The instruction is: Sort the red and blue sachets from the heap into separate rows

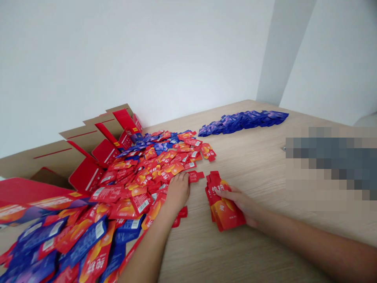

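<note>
My right hand (240,202) is closed around a small stack of red pouches (225,212) with orange fruit print and white characters, thumb on top, just above the wooden table. To its left, my left hand (178,190) rests at the right edge of a loose heap of red pouches (153,169). Its fingers are bent down onto a red pouch (193,177), whose narrow end sticks out to the right; the fingertips are partly hidden. Blue pouches (84,239) lie mixed among the red ones, mostly at the near left.
A long overlapping row of blue pouches (244,122) lies near the table's far edge. Several open red and brown cartons (88,173) stand along the left behind the heap. The wooden table (265,169) meets a white wall (176,59). A blurred-out patch covers the right side.
</note>
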A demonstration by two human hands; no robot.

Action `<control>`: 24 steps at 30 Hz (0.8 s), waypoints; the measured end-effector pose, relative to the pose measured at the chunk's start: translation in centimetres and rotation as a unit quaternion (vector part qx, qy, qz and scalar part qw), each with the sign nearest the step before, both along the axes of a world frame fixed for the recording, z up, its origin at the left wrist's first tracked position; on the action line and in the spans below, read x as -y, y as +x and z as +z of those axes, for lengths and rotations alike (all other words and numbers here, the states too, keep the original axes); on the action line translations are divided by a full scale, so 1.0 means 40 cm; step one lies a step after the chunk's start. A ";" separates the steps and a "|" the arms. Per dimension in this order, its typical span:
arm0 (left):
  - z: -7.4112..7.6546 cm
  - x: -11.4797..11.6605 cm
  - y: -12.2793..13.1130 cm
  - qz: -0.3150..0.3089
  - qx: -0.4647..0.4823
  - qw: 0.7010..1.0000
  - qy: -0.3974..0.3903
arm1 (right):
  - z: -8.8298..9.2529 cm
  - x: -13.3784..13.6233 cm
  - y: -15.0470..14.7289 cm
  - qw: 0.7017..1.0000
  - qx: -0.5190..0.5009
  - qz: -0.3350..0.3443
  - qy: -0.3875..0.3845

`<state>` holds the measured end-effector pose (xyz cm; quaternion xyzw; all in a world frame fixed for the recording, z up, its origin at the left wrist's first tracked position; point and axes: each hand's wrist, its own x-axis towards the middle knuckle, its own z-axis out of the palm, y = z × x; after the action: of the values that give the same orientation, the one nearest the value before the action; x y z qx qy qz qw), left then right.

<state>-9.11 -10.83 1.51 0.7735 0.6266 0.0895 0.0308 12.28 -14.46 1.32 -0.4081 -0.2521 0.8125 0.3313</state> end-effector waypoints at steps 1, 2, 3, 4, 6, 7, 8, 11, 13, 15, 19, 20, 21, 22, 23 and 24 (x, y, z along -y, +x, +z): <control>-0.001 -0.001 -0.003 0.005 -0.014 1.000 0.003 | -0.002 -0.001 0.001 1.000 -0.004 -0.002 0.003; 0.002 -0.001 -0.003 0.009 -0.010 1.000 0.006 | -0.002 -0.002 0.003 1.000 -0.010 -0.004 0.007; 0.009 0.001 0.000 0.013 0.013 1.000 0.015 | -0.001 -0.002 0.004 1.000 -0.020 -0.008 0.014; 0.020 0.004 0.005 0.018 0.053 0.998 0.028 | 0.002 -0.002 0.004 0.999 -0.030 -0.017 0.022; 0.043 0.016 0.030 0.021 0.171 0.983 0.059 | 0.012 -0.002 0.005 0.997 -0.052 -0.043 0.041; 0.053 0.026 0.048 0.018 0.239 0.969 0.064 | 0.018 -0.002 0.006 0.995 -0.060 -0.057 0.050; 0.059 0.036 0.070 0.010 0.307 0.950 0.056 | 0.023 -0.003 0.006 0.994 -0.068 -0.069 0.058; 0.051 0.073 0.145 -0.008 0.467 0.884 -0.010 | 0.031 -0.008 0.007 0.990 -0.080 -0.093 0.068; 0.034 0.095 0.182 0.002 0.515 0.856 -0.042 | 0.027 -0.013 0.008 0.990 -0.082 -0.094 0.065; 0.021 0.110 0.196 -0.001 0.503 0.862 -0.057 | 0.018 -0.018 0.009 0.992 -0.078 -0.079 0.061; 0.032 0.106 0.167 -0.009 0.338 0.940 -0.044 | 0.005 -0.021 0.013 0.994 -0.050 -0.051 0.078; 0.038 0.100 0.157 0.010 0.314 0.949 -0.034 | 0.004 -0.019 0.014 0.995 -0.042 -0.040 0.086; 0.044 0.093 0.148 0.033 0.313 0.949 -0.031 | 0.004 -0.015 0.014 0.995 -0.037 -0.020 0.093; 0.048 0.087 0.142 0.052 0.332 0.941 -0.037 | 0.004 -0.011 0.013 0.994 -0.035 0.007 0.099; 0.049 0.082 0.139 0.059 0.366 0.927 -0.053 | 0.004 -0.007 0.012 0.993 -0.037 0.038 0.104; 0.048 0.078 0.138 0.055 0.407 0.909 -0.073 | 0.004 -0.002 0.010 0.991 -0.041 0.068 0.108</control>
<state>-3.57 -13.96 3.45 0.6298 0.6064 0.3517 0.3345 12.67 -14.37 1.48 -0.3180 -0.3513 0.8176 0.3272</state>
